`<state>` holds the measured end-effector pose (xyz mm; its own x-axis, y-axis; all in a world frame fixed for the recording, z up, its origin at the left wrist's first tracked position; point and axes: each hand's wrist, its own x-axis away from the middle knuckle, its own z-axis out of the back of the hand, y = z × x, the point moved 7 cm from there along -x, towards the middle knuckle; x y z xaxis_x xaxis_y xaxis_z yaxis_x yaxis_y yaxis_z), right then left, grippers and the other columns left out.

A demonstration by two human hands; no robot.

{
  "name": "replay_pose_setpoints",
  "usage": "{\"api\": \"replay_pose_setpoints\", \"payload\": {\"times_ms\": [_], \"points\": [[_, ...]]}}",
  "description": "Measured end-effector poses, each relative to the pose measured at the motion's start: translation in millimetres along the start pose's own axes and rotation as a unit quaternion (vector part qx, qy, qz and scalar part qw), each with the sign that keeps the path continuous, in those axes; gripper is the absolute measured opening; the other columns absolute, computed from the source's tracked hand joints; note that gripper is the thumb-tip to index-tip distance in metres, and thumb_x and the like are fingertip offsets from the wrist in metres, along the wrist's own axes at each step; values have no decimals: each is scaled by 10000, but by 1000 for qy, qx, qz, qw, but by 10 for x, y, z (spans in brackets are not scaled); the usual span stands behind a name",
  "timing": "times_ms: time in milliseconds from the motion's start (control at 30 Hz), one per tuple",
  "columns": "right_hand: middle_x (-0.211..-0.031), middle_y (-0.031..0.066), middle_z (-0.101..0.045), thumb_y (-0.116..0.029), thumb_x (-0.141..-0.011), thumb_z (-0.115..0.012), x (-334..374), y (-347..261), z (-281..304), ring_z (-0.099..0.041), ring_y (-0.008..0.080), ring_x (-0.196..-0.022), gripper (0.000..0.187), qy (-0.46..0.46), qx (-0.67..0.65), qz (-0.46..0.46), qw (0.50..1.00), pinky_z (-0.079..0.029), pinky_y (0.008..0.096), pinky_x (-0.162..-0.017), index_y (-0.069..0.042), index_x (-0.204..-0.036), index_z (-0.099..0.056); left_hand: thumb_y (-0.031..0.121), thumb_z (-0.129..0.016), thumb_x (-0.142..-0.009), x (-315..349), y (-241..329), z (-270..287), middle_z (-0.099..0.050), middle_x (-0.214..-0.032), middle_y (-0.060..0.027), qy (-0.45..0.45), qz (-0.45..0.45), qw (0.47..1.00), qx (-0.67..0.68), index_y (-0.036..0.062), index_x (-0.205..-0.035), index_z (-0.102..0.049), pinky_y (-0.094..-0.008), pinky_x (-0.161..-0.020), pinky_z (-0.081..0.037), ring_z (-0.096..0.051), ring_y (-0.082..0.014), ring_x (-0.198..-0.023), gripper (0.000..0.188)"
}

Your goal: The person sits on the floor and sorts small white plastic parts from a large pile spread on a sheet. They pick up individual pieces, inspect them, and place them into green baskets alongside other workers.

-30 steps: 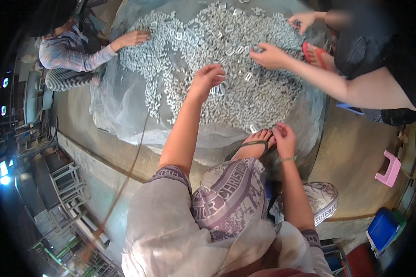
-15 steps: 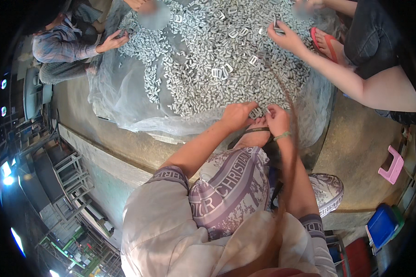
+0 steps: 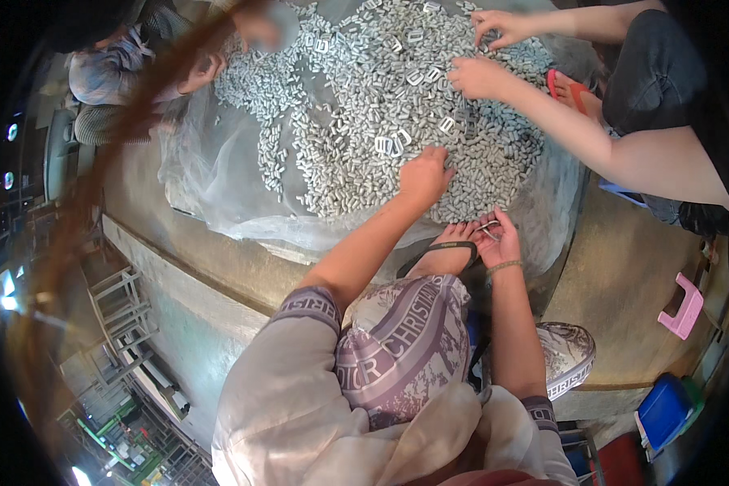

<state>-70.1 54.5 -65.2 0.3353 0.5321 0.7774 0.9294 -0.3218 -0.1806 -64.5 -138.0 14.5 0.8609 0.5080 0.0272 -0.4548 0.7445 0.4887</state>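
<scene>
A broad heap of small grey metal pieces (image 3: 364,174) lies on a sheet of clear plastic (image 3: 227,194). My left hand (image 3: 426,176) reaches onto the near part of the heap, its fingers curled down among the pieces. Whatever they pinch is hidden by the hand. Close to my sandalled foot (image 3: 449,249), my right hand (image 3: 500,241) is closed on a silvery metal buckle (image 3: 488,227), which shows edge-on at the fingertips. Several flat buckles (image 3: 390,146) rest on top of the heap just beyond my left hand.
At the right, a co-worker's two hands (image 3: 482,78) work over the heap. Another person's hand (image 3: 202,73) is at the far left. A pink stool (image 3: 682,306) and a blue bin (image 3: 666,409) stand at right; metal racks (image 3: 121,312) at left.
My hands have separated. The left moved forward onto the heap, while the right drew slightly back and right with the buckle. The co-worker's second hand has come into view at the right.
</scene>
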Motion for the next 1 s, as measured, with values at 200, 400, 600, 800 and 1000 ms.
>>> {"api": "replay_pose_setpoints", "payload": {"times_ms": [200, 400, 600, 800, 1000], "points": [[-734, 54, -556, -242, -842, -580, 88, -69, -115, -556, 213, -678, 182, 8, -5, 23, 1000, -464, 294, -578, -62, -852, -552, 40, -626, -612, -107, -134, 133, -505, -768, -126, 73, -52, 982, 165, 41, -722, -511, -393, -681, -431, -530, -321, -769, 159], [-718, 56, -553, -256, -848, -566, 97, -92, -128, -558, 213, -681, 225, 6, -3, 35, 999, -465, 302, -568, -44, -921, -560, 125, -707, -609, -59, -736, 542, -459, -1058, -149, 137, 88, 987, 10, 83, -920, -547, -412, -805, -426, -487, -345, -951, 352], [-725, 67, -556, -293, -860, -537, 63, 31, -235, -560, 219, -669, 288, -51, 19, -10, 998, -472, 307, -574, -36, -988, -557, 175, -769, -589, -139, -986, 331, -511, -1004, -140, 50, 100, 985, 132, 85, -955, -588, -380, -758, -472, -550, -311, -843, 418], [-836, 98, -579, -371, -876, -492, 139, 66, -567, -565, 246, -734, 416, -57, 17, -45, 997, -495, 360, -719, -37, -1120, -530, 99, -726, -648, -120, -187, 338, -599, -799, -27, -75, 22, 941, 331, 51, -870, -606, -280, -582, -486, -582, -126, -721, 257], [-1023, 93, -590, -330, -904, -434, -52, -57, -628, -553, 271, -994, 354, -145, -95, 37, 984, -442, 412, -882, -81, -1126, -552, 98, -704, -647, 137, 802, 387, -602, -931, -60, -221, -174, 882, 377, 58, -954, -626, -297, -666, -496, -551, -189, -963, 319]]}}
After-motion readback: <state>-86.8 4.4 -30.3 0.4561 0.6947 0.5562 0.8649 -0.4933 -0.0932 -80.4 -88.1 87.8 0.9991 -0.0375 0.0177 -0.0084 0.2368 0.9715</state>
